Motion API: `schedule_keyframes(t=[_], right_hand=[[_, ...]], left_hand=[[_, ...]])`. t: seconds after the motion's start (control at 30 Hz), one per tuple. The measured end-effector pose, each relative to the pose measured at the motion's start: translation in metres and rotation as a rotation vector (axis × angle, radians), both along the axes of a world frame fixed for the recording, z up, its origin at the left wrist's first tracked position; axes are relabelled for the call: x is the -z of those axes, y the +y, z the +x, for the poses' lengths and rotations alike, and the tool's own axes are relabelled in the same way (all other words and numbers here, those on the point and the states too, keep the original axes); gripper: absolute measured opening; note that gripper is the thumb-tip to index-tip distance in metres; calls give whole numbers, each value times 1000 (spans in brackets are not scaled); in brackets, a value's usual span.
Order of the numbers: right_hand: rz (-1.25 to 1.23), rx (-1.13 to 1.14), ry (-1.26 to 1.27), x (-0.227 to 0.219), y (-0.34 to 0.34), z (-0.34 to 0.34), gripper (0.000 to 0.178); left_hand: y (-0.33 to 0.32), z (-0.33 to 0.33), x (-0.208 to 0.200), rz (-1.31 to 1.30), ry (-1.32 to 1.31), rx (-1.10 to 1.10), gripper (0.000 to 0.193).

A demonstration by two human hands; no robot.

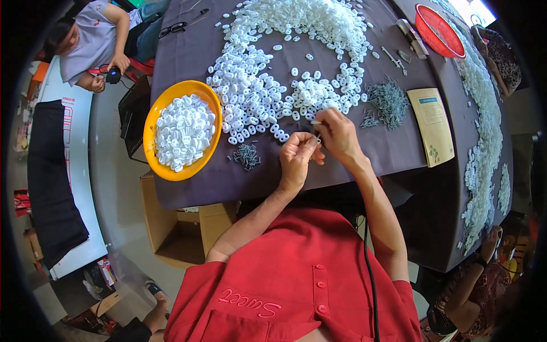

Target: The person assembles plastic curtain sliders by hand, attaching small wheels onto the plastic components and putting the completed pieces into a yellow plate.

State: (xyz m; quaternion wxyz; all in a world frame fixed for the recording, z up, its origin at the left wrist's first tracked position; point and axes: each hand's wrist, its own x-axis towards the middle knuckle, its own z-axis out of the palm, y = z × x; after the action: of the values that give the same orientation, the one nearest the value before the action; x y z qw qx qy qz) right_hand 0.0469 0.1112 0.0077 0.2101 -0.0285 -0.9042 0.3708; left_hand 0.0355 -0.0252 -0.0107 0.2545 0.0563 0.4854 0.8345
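Note:
Above the near edge of the dark cloth-covered table, my two hands meet, fingertips close together. My left hand is closed, pinching a small white plastic piece between thumb and forefinger. My right hand is closed too, bent over the left fingertips; something small and whitish shows at its fingers, too small to name. Beyond them lies a heap of white oval pieces with two holes. Small grey screw-like pins form one pile left of my left hand and a larger pile right of my right hand.
An orange bowl full of white pieces stands at left. A yellow booklet, a red mesh basket and a box cutter-like tool lie at right. Below the table is an open cardboard box. Other people sit around.

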Motion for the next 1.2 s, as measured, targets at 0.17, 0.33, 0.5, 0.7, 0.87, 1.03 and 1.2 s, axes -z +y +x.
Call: schedule_keyframes(t=[0.17,0.33,0.5,0.7,0.87,1.03,1.2], right_hand=[[-944,96,-175,6,4,28,8],[-1256,150,-106,1,5,42,14],[-1221,151,-78,3,5,41,15],[-1152,140,-71,5,5,42,15],[-1109,145,-64,3,3,42,14],[-1102,139,-64,5,4,43,14],[-1097,154,-60,2,1,43,14]], left_hand=[[10,-1,-11,-95,13,-9,9],[22,-5,-12,-197,67,0,10],[21,-6,-9,-197,69,44,10],[20,-6,-7,-214,110,67,9],[19,-5,-8,-232,148,75,9],[19,-5,-9,-256,164,82,9],[20,-5,-9,-265,183,67,8]])
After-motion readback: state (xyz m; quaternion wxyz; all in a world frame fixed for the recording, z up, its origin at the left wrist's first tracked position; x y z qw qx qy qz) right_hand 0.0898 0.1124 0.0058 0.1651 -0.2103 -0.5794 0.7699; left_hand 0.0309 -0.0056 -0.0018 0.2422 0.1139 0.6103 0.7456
